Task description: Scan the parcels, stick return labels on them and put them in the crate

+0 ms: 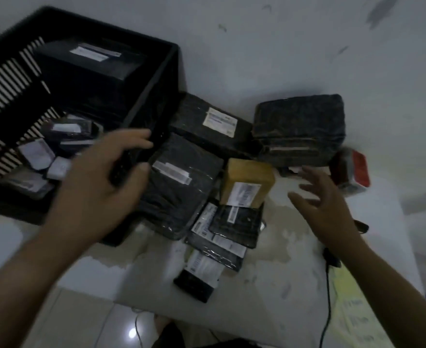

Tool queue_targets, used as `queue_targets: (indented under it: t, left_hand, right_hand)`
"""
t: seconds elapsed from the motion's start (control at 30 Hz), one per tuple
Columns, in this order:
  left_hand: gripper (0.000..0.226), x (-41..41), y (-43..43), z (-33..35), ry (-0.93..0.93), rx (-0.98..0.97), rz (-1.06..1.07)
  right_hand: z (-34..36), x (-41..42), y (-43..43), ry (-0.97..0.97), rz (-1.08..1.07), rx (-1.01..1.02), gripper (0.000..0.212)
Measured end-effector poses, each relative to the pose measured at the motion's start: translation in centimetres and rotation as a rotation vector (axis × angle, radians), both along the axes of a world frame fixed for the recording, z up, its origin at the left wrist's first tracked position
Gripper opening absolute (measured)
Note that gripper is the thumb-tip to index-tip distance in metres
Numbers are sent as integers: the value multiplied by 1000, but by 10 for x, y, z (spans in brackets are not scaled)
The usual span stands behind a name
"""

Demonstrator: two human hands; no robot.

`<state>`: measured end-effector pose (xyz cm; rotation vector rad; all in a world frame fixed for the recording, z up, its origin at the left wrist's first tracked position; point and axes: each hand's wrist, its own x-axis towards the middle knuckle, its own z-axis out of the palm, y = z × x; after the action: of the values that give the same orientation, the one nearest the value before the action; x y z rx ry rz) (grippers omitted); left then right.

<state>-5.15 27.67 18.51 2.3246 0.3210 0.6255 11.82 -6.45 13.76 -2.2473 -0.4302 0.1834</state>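
While right hand (325, 207) hovers spread | left hand (103, 187) at crate (154, 81) rim (grip unclear) | seven parcels (181, 187) outside

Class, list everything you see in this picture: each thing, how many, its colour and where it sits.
crate: one, black, left on table
parcels in crate: about five, black, white labels
black parcels: at least six, on table right of crate
box: one, tan, among the black parcels
red thing: one, blurred, right edge of table
cable: one, black, lower right
sheet: one, yellow, lower right
table: one, white
left hand: one, at crate's right wall, grip unclear
right hand: one, open, above table right of box
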Motion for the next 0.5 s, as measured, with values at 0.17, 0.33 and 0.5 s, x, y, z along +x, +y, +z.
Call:
queue_targets:
  t: [0.17, 0.33, 0.5]
  left_hand:
    - [58, 80, -115, -47, 225, 27, -261]
    - [97, 149, -146, -93, 626, 141, -242]
    - [98, 176, -157, -98, 872, 624, -107]
  right_hand:
    - [-76, 6, -121, -7, -358, -114, 39]
    - [-125, 18, -189, 231, -706, -58, 61]
    - [-164, 36, -199, 555, -528, -69, 90]
